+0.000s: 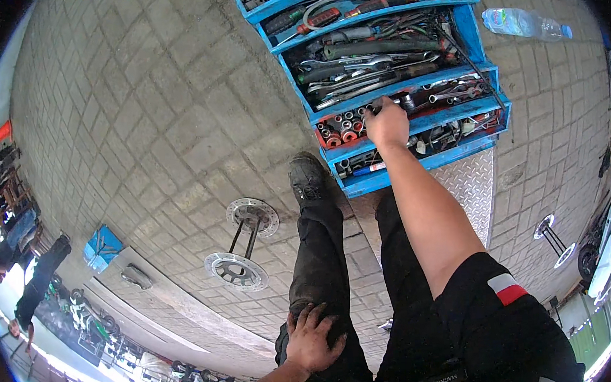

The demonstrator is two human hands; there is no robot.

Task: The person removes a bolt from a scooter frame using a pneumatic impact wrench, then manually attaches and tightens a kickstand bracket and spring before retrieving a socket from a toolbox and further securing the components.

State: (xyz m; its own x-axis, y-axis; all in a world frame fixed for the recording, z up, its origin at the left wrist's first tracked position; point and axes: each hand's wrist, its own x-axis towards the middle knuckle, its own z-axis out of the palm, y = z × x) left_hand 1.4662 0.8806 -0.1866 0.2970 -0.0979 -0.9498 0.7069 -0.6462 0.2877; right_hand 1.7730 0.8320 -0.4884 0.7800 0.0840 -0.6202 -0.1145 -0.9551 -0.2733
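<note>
My right hand reaches into a tray of sockets in the blue tiered toolbox. Its fingers are curled among dark and chrome pieces, partly hidden; what they hold is unclear. Beside it lie combination wrenches, with longer wrenches and screwdrivers in the upper trays. My left hand rests on my left knee, fingers spread and holding nothing.
A plastic bottle lies right of the toolbox. Disc assemblies sit left of my leg and at right. A metal plate is under the box. People and motorbikes line the left edge.
</note>
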